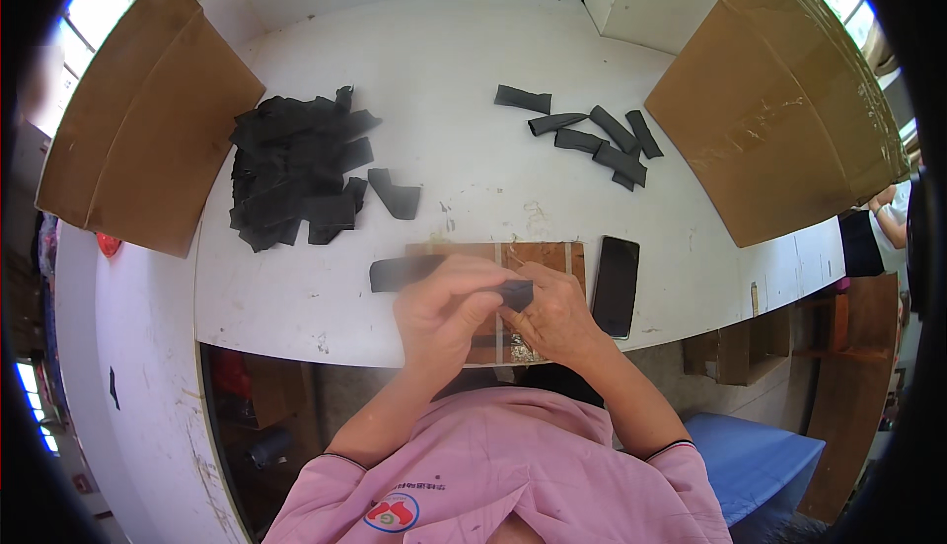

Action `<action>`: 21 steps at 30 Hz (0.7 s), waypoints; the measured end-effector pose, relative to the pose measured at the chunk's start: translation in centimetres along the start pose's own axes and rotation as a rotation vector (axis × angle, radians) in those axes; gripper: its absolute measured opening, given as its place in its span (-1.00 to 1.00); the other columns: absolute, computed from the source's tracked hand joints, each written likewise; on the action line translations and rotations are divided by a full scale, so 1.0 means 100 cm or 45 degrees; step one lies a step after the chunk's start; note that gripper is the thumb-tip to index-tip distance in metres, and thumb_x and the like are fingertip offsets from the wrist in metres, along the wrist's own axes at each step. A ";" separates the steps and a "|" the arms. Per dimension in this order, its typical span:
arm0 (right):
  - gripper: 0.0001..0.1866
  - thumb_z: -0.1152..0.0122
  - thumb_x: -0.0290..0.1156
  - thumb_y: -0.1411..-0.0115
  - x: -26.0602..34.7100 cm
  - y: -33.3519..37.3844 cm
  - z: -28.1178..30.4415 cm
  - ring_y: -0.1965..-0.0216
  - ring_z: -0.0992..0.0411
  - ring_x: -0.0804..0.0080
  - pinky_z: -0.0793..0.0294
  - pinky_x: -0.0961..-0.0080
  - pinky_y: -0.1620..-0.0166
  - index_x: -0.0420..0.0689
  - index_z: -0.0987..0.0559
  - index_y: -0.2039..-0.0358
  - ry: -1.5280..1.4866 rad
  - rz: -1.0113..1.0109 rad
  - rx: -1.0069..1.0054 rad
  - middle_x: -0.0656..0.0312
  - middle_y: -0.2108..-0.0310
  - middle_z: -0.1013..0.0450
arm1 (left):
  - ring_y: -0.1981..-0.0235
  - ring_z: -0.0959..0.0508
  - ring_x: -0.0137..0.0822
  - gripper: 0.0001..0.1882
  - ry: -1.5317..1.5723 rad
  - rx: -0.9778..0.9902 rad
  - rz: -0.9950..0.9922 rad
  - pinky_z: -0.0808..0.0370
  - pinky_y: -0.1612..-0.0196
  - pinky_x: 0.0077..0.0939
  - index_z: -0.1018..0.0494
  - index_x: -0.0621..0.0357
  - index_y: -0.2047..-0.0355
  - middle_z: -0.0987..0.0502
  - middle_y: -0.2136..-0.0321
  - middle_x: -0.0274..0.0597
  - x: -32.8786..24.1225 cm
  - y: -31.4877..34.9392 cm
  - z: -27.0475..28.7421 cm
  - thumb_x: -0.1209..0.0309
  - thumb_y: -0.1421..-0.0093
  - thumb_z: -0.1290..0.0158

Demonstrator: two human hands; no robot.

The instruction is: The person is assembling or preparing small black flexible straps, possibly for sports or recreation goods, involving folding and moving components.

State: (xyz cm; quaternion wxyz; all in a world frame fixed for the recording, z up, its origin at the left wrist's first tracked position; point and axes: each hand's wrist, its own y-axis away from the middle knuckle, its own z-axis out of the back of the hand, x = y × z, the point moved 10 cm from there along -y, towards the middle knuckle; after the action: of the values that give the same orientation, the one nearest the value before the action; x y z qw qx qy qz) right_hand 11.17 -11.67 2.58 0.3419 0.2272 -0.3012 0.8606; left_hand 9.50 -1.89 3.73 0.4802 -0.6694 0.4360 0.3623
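Observation:
A black fabric piece (515, 294) is pinched between my left hand (444, 305) and my right hand (557, 315), which meet over a brown board at the near edge of the table. One dark end (400, 272) sticks out to the left of my left hand, slightly blurred. The fingers of both hands are closed, and my right fingertips are partly hidden behind the piece. Ahead and to the left lies a heap of flat black fabric pieces (286, 174), with one loose piece (395, 195) beside it. Farther right are several narrow black tube-like pieces (582, 138).
The brown board (552, 256) lies under my hands, with pale strips across it. A dark phone (617, 288) is just right of it. Cardboard boxes stand at the left (148, 115) and right (779, 100) of the white table (454, 100). Another person's arm (893, 218) shows far right.

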 end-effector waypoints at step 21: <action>-0.86 -0.09 -0.39 0.08 -0.024 0.019 -0.021 0.52 -0.37 0.23 -0.34 0.36 0.48 -0.13 -0.44 0.46 -0.158 -0.113 -0.066 0.19 0.60 -0.36 | 0.41 -0.45 -0.38 -0.87 -0.140 0.323 0.127 -0.39 0.36 -0.61 -0.45 0.29 0.38 -0.49 0.44 -0.11 0.017 -0.002 -0.014 0.53 -0.03 -0.03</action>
State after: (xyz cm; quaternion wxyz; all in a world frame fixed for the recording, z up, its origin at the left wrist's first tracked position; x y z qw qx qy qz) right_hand 10.99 -12.43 -1.07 0.3662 0.2844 -0.3337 0.8208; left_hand 10.43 -3.62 2.63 0.5656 -0.5598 0.4840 0.3639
